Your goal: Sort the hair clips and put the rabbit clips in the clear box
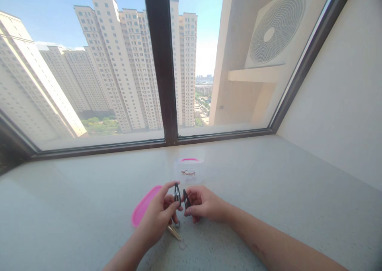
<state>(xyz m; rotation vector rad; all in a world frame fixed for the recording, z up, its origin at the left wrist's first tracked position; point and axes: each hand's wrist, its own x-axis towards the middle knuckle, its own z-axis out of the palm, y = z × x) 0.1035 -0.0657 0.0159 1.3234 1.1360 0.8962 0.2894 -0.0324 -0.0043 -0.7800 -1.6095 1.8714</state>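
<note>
The left hand [156, 215] pinches a thin black metal hair clip [177, 194]. The right hand [203, 203] pinches another black clip [186, 199], close by, over a speckled stone desk [268, 191].

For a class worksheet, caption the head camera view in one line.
Left hand and right hand each hold a black hair clip over a windowsill, near a pink lid and clear box.

On the windowsill [298, 191], a plastic box [189, 179] sits behind the hands, with a small item [188, 172] inside and the window [162, 64] beyond. The box's lid [143, 205] lies left of the left hand [155, 215]. The left hand holds one hair clip [177, 194], and the right hand [205, 203] holds a second hair clip [186, 199] just beside it. A third hair clip [173, 232] lies on the sill, partly under the left hand.
</note>
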